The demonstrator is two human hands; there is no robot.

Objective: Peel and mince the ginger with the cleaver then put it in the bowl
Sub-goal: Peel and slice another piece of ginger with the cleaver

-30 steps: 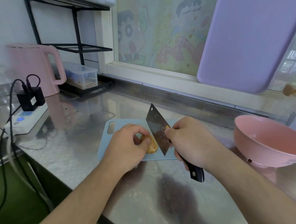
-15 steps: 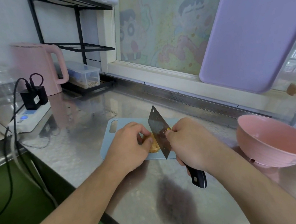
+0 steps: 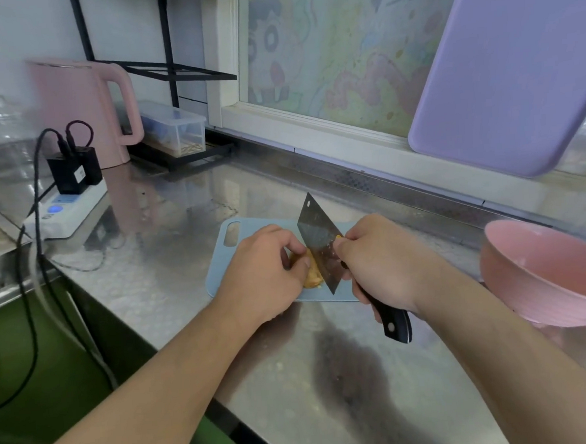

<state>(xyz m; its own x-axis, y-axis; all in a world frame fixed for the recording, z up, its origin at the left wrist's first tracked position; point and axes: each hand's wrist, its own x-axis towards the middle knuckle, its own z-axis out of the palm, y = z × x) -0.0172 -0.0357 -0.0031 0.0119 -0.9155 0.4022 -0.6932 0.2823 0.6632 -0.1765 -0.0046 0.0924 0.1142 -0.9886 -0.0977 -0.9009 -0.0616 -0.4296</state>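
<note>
Ginger (image 3: pixel 312 275) stays pinched by the left hand (image 3: pixel 265 275) near the board's (image 3: pixel 219 271) front edge while the right hand (image 3: pixel 379 261), clenching the cleaver (image 3: pixel 321 251), has barely shifted (peeling continues).

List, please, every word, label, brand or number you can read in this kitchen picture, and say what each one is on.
No text can be read.
Black charger on the power strip: a small white label, too blurred to read.
Window picture: cartoon figures only, no readable words.
Cleaver, bowl, kettle: no markings visible.
</note>
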